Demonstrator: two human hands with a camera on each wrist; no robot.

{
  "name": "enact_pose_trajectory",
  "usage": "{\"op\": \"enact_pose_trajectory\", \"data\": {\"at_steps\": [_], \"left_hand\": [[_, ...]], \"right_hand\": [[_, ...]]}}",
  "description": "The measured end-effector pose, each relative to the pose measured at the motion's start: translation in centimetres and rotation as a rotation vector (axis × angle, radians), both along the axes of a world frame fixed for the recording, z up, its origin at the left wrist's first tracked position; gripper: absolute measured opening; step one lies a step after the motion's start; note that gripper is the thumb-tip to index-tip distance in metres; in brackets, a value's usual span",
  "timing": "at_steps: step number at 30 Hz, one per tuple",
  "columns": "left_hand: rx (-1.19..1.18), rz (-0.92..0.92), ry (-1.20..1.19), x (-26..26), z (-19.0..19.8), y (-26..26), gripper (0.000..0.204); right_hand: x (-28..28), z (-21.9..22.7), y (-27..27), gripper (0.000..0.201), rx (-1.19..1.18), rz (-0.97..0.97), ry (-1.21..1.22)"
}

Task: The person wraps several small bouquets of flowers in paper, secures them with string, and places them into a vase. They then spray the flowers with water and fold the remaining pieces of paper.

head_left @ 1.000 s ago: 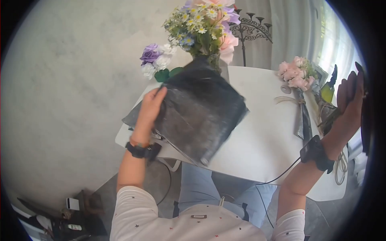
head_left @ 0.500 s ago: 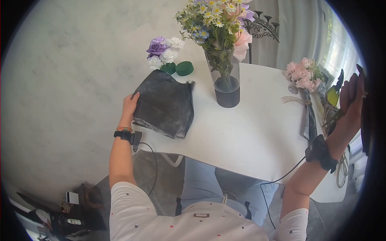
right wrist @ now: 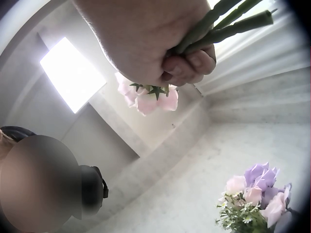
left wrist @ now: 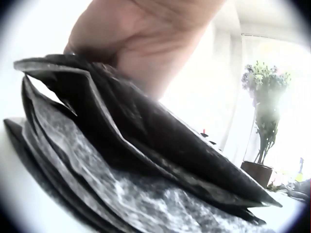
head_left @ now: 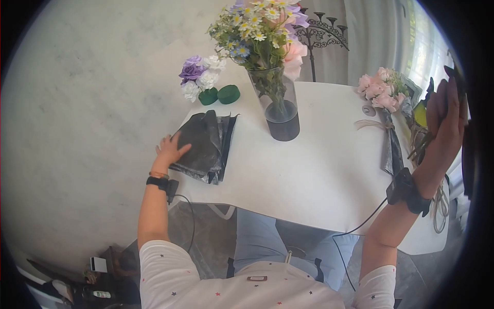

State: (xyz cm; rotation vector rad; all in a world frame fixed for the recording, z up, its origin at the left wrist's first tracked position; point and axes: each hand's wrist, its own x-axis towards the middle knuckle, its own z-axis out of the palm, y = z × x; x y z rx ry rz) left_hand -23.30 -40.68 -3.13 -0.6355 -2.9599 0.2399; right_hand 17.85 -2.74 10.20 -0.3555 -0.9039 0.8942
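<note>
Folded black sheets (head_left: 198,149), crinkled and greyish in places, lie in a loose stack on the left side of the white table (head_left: 309,170). My left hand (head_left: 170,150) rests on their left edge with its fingers spread. In the left wrist view, the layered folds (left wrist: 160,145) gape beneath the palm. Raised at the far right, my right hand (head_left: 445,121) grips several thick green flower stems (right wrist: 233,30). The cut ends stick out past the fist, and pink blossoms (right wrist: 150,101) show on its other side.
A tall glass vase (head_left: 283,121) of mixed flowers stands at the table's back. Behind the sheets are green blocks (head_left: 228,94) and purple and white roses (head_left: 193,74). A wrapped pink bouquet (head_left: 381,98) lies right, beside a small roll (head_left: 368,110). Cables run from both wrists.
The black sheet, held up over the table a second ago, has come down at the left. My left hand has loosened its hold and spread its fingers. The right hand keeps its grip.
</note>
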Motion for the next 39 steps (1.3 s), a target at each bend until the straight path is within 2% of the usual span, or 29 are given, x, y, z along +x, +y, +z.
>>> {"op": "enact_pose_trajectory", "data": {"at_steps": [1, 3, 5, 7, 9, 10, 11, 13, 17, 19, 20, 22, 23, 25, 26, 27, 29, 31, 32, 33, 35, 37, 39], "left_hand": [[-0.003, -0.010, 0.003, -0.6, -1.2, -0.3, 0.080], [-0.002, -0.081, -0.282, -3.2, -4.4, -1.0, 0.079], [-0.007, -0.079, -0.294, -2.8, -4.2, -0.9, 0.077], [-0.012, -0.083, -0.304, -1.9, -3.1, 0.2, 0.075], [-0.189, 0.010, -0.257, -0.3, -1.0, 1.4, 0.071], [-0.230, -0.039, -0.134, 2.1, 0.4, 2.5, 0.061], [-0.230, -0.052, -0.128, 3.8, 1.8, 3.9, 0.061], [0.020, -0.227, -0.111, 7.4, 4.1, 6.1, 0.048], [0.554, -0.622, -0.457, 16.8, 8.1, 11.6, 0.023], [0.579, -0.815, -0.378, 20.3, 9.5, 13.8, 0.020], [0.584, -0.821, -0.378, 21.0, 9.4, 14.9, 0.020], [0.764, -1.114, -0.355, 22.3, 9.2, 17.2, 0.018], [0.770, -1.128, -0.351, 23.0, 9.1, 18.3, 0.018], [0.866, -1.191, -0.538, 24.4, 9.0, 20.6, 0.022], [0.870, -1.208, -0.534, 25.0, 8.9, 22.0, 0.022], [0.912, -1.255, -0.626, 25.7, 8.8, 23.3, 0.025], [0.957, -1.311, -0.722, 27.0, 8.6, 25.9, 0.028], [1.113, -1.408, -1.109, 27.8, 8.5, 28.2, 0.032], [1.124, -1.412, -1.115, 28.0, 8.6, 29.0, 0.034], [1.121, -1.433, -1.123, 28.3, 8.8, 29.2, 0.034], [1.176, -1.299, -1.249, 29.1, 9.5, 29.4, 0.035], [1.194, -1.288, -1.197, 29.9, 9.4, 29.6, 0.035], [1.205, -1.291, -1.368, 30.2, 9.0, 29.6, 0.034]], "right_hand": [[0.2, 0.0, 0.0, 0.027, -0.003, -0.010, 0.003], [0.5, -0.2, 0.1, 0.022, 0.060, 0.077, -0.026], [0.9, -0.4, 0.4, 0.016, 0.101, 0.180, -0.047], [1.1, -0.2, 0.0, 0.015, 0.109, 0.176, -0.075], [1.3, 0.1, -0.2, 0.017, 0.083, 0.190, -0.070], [1.3, 0.0, 0.2, 0.018, 0.088, 0.209, -0.073], [1.3, -0.1, 0.5, 0.018, 0.093, 0.231, -0.077], [1.4, -0.3, 0.9, 0.020, 0.106, 0.253, -0.135], [0.4, -0.4, 0.5, 0.026, 0.101, 0.263, -0.157], [0.0, -0.4, 0.1, 0.027, 0.126, 0.424, -0.145], [-0.1, -0.4, -0.1, 0.028, 0.125, 0.481, -0.162], [-0.3, -0.5, -0.4, 0.028, 0.126, 0.580, -0.167], [-0.4, -0.4, -0.7, 0.027, 0.119, 0.596, -0.174], [-0.5, -0.4, -1.0, 0.027, 0.083, 0.654, -0.177], [-0.5, -0.5, -1.0, 0.027, 0.091, 0.698, -0.161], [-0.7, -0.5, -1.0, 0.027, 0.097, 0.743, -0.145], [-0.9, -0.9, -0.8, 0.026, 0.183, 0.814, -0.166], [-1.5, -1.0, -0.8, 0.026, 0.283, 0.750, -0.207], [-1.2, -0.9, -1.1, 0.025, 0.273, 0.794, -0.240], [-1.5, -0.9, -1.1, 0.024, 0.290, 0.751, -0.248], [-1.6, -1.0, -0.7, 0.022, 0.314, 0.720, -0.235], [-1.7, -1.0, -0.6, 0.020, 0.311, 0.691, -0.201], [-1.9, -1.0, -0.8, 0.026, 0.299, 0.606, -0.214]]}}
